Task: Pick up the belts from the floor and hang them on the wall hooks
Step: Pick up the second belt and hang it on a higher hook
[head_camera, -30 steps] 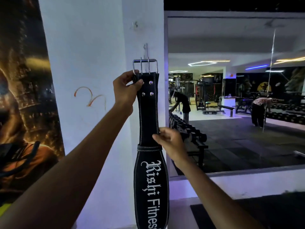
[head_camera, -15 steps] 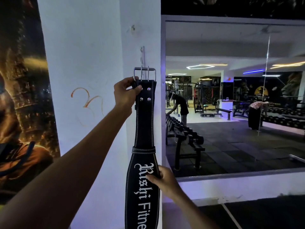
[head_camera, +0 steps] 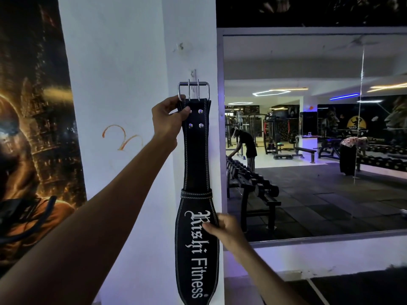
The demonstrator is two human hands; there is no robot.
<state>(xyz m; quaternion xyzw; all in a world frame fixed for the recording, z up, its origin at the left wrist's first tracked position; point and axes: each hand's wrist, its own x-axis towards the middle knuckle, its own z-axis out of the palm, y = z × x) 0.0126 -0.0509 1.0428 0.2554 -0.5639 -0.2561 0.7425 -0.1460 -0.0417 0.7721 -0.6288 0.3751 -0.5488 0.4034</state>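
A black weightlifting belt (head_camera: 195,164) with white lettering hangs vertically against a white pillar (head_camera: 132,62). Its silver buckle (head_camera: 193,90) sits at the top, right in front of a small metal wall hook (head_camera: 193,73) whose tip shows above it. My left hand (head_camera: 168,117) pinches the belt's upper left edge just under the buckle. My right hand (head_camera: 226,231) grips the right edge of the wide lettered part lower down.
A large wall mirror (head_camera: 315,128) fills the right side and reflects a dumbbell rack (head_camera: 251,183), benches and two people bending over. A dark poster (head_camera: 33,128) covers the wall on the left. Dark floor matting (head_camera: 363,289) lies at the bottom right.
The buckle first dropped below the hook and now sits close under it again. My right hand slid down the belt from the loop to the lettered part.
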